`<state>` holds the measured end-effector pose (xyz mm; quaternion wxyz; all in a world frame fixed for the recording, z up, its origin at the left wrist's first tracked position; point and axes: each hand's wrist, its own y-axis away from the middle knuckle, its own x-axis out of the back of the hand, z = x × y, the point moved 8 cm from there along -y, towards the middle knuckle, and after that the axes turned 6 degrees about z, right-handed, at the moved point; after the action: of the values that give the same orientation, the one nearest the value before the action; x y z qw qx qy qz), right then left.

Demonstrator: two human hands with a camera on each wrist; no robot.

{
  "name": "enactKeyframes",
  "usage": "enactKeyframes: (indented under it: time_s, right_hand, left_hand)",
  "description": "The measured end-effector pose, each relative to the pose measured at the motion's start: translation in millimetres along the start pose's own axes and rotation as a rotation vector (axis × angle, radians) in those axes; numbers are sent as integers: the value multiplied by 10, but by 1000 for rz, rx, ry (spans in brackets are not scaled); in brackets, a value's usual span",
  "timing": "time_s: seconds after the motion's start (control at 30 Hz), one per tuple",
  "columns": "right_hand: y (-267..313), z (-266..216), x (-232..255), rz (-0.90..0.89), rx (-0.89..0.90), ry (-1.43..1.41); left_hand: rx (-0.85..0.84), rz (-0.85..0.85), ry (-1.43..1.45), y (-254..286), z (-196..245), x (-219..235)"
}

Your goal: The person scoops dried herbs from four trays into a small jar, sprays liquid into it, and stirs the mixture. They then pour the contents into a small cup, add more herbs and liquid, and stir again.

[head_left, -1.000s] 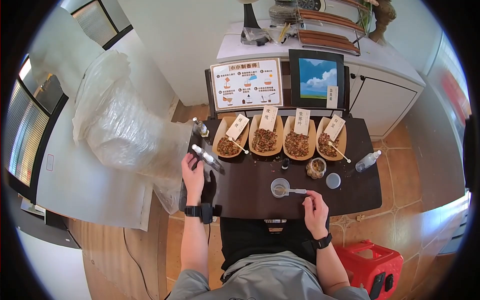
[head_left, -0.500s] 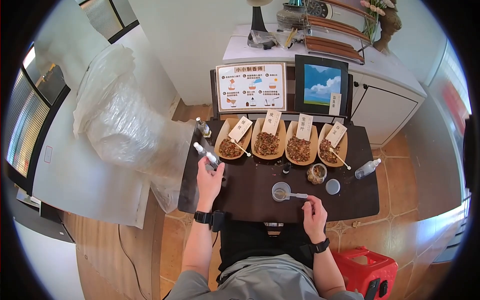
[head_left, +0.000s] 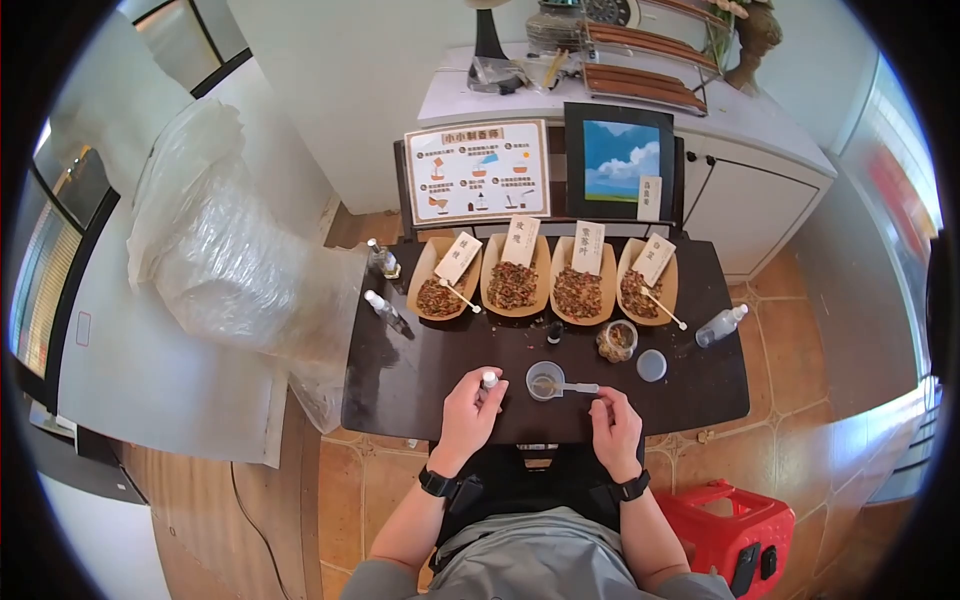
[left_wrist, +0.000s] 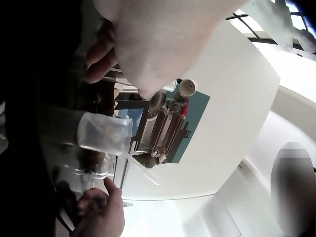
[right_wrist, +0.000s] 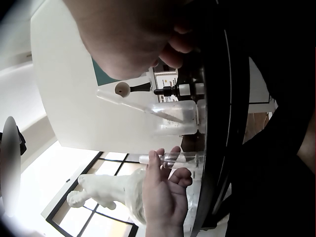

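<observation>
Grey cloth (head_left: 520, 555) covers the person at the near end, with a black band (head_left: 437, 482) round each wrist. Nearer than the clear cup (left_wrist: 104, 134), and off to its right, a red stool (head_left: 728, 525) stands on the floor. Just left of the cup, the left hand (head_left: 468, 415) holds a small clear bottle (right_wrist: 180, 160) with a white cap, pinching it between thumb and curled fingers. To the cup's near right, the right hand (head_left: 616, 428) rests close to the dark table (head_left: 400, 390) edge, its fingers loosely bent and gripping nothing. A plastic dropper (head_left: 580, 387) leans in the cup, its outer end poking out toward that hand; the wrist views show them apart. Right of the cup lies a pale round lid (head_left: 652, 365), and slightly farther back stands a clear jar (head_left: 617, 342) with brownish contents. Directly behind the cup is a little black bottle (head_left: 554, 332). A white-topped bottle (head_left: 388, 313) lies back and left of the cup, a larger clear bottle (head_left: 721, 326) back and right. Beyond the cup, four tan trays (head_left: 497, 262) of dried bits line up, each with a label. Farthest behind it come an illustrated sign (head_left: 478, 170), a black-framed sky picture (head_left: 628, 155) and a white cabinet (head_left: 760, 190).
</observation>
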<state>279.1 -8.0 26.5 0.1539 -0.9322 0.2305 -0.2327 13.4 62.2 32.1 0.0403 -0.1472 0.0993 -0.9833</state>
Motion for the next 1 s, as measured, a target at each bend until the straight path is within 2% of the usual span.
enactKeyframes:
  time_s: [0.1,0.17,0.3,0.83,0.9,1.0]
  right_hand:
    - [-3,1,-20,-1,31,8]
    - [-10,-10,-7,-2,27,22]
    - [-6,-21,-12,4,25,11]
    - [-20,-67,5,11,56,17]
    - [-23,-84,11,12,59,21]
    - [-24,-89,12,11,64,24]
  left_hand:
    - [-12,-24,5,11,117,-66]
    - [54,-26,62,2,94,-96]
    - [32,-54,23,3,152,-109]
    - [-247,78,171,-113,687,236]
    - [-370,176,60,-111,741,353]
    - [-340,196,120,-123,704,406]
